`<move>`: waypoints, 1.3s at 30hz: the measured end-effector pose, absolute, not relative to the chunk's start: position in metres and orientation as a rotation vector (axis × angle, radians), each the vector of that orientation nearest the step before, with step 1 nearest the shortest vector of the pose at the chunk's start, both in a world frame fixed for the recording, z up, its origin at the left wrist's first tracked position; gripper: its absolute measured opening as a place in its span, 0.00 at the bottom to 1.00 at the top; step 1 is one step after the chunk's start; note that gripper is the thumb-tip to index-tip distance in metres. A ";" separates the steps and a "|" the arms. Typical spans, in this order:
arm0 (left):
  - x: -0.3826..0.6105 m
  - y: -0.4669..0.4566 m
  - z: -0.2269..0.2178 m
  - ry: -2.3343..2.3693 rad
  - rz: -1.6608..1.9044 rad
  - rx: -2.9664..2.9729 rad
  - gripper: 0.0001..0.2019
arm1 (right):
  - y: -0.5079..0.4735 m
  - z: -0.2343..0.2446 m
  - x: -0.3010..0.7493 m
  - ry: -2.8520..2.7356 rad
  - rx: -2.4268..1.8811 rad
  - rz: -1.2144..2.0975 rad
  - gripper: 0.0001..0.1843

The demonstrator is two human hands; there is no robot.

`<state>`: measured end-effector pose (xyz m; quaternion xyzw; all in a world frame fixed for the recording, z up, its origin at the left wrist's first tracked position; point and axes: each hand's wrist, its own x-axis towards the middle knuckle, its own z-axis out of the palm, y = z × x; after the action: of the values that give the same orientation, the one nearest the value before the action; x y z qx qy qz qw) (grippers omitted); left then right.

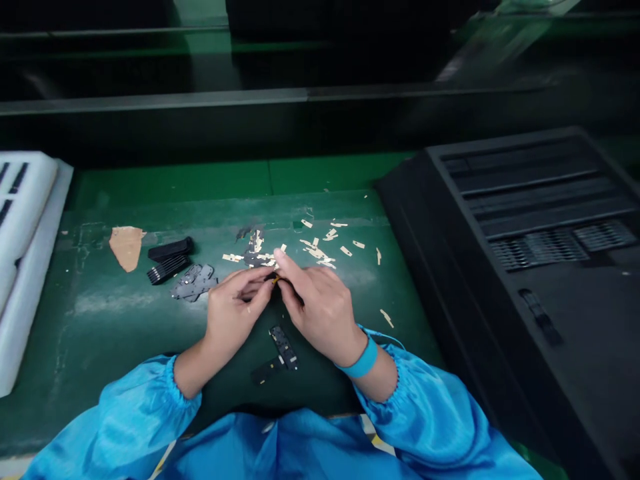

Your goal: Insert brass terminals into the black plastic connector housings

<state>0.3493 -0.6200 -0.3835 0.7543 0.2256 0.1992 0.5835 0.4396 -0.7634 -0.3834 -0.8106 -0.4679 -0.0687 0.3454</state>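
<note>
Head view: I'm watching the fingers of the left hand (233, 303) and right hand (325, 303) pinching a small dark part (273, 276) above the counter (115, 347), apparently midway, with loose pale tabs (316, 253) lying seemingly unused beyond.

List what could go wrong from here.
1. The small piece is mostly hidden where the left hand and right hand meet, so a slip might go unnoticed.
2. Pale strips lie loose just beyond the hands; a brush of the knuckles could scatter them.
3. The thin blue cord by the blue wristband runs close to a lone strip and might drag it.
</note>
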 end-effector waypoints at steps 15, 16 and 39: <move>0.356 -0.611 -0.388 0.615 0.333 1.223 0.13 | -0.759 -0.380 0.441 -0.782 -1.902 0.180 0.02; 0.356 -0.611 -0.388 0.618 0.331 1.204 0.14 | -0.759 -0.381 0.440 -0.791 -1.904 0.155 0.02; 0.352 -0.618 -0.386 0.546 0.067 1.308 0.15 | -0.758 -0.386 0.436 -1.004 -1.934 0.052 0.06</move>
<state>0.3520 -0.6182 -0.3860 0.6006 0.2505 0.0308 0.7587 0.4362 -0.7578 -0.3857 -0.7867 -0.4082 0.0213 0.4626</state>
